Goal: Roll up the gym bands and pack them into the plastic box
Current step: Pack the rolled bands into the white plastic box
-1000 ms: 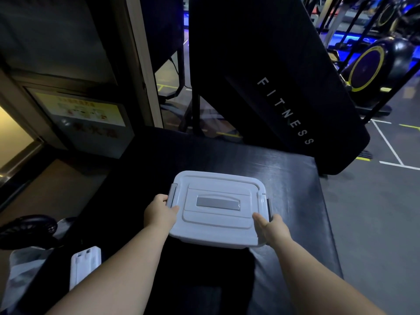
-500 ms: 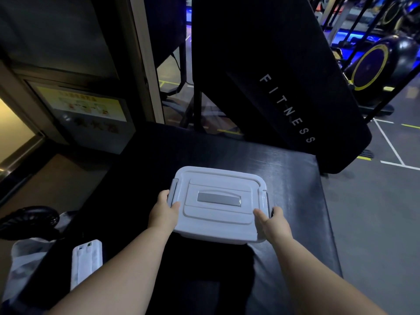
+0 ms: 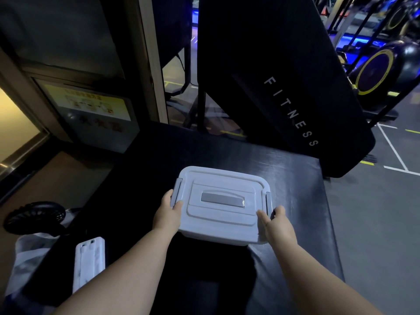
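Note:
A white plastic box [image 3: 221, 214] with its lid on and a grey handle on top sits on the black padded bench [image 3: 295, 178]. My left hand [image 3: 167, 213] grips the box's left side at the grey latch, thumb on the lid. On the opposite side my right hand [image 3: 277, 223] grips the right edge by the other latch. No gym bands are visible; the box's inside is hidden by the lid.
A white power bank [image 3: 89, 262] lies at the bench's left edge. A black fan [image 3: 36, 217] and a pale bag [image 3: 27, 258] are lower left. A black "FITNESS" pad [image 3: 295, 87] leans behind the bench. Exercise bikes [image 3: 381, 71] stand far right.
Both hands and the box have shifted slightly away from me along the bench. The grip on both sides is unchanged.

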A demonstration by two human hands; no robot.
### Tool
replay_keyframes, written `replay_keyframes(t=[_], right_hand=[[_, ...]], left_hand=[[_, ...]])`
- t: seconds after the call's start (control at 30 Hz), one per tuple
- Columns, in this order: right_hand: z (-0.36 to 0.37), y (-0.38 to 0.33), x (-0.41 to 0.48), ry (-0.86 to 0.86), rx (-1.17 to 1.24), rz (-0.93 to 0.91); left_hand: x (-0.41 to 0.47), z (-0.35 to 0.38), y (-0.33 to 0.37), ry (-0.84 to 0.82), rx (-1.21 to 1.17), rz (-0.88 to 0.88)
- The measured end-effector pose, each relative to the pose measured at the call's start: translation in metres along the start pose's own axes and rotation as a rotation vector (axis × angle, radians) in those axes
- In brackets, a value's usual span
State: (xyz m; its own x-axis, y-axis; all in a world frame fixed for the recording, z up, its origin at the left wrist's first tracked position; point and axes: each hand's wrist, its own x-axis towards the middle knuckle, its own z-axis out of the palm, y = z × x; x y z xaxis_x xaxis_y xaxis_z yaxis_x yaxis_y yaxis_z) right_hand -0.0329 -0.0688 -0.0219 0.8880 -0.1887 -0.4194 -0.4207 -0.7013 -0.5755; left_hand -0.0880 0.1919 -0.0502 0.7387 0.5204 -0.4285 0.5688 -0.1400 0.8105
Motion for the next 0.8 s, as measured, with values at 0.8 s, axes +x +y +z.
replay_keyframes(t=[0.8], right_hand=[[0.000, 0.006, 0.042, 0.108, 0.271, -0.061]], left_hand=[[0.043, 0.049, 0.033, -0.039, 0.127, 0.130]])
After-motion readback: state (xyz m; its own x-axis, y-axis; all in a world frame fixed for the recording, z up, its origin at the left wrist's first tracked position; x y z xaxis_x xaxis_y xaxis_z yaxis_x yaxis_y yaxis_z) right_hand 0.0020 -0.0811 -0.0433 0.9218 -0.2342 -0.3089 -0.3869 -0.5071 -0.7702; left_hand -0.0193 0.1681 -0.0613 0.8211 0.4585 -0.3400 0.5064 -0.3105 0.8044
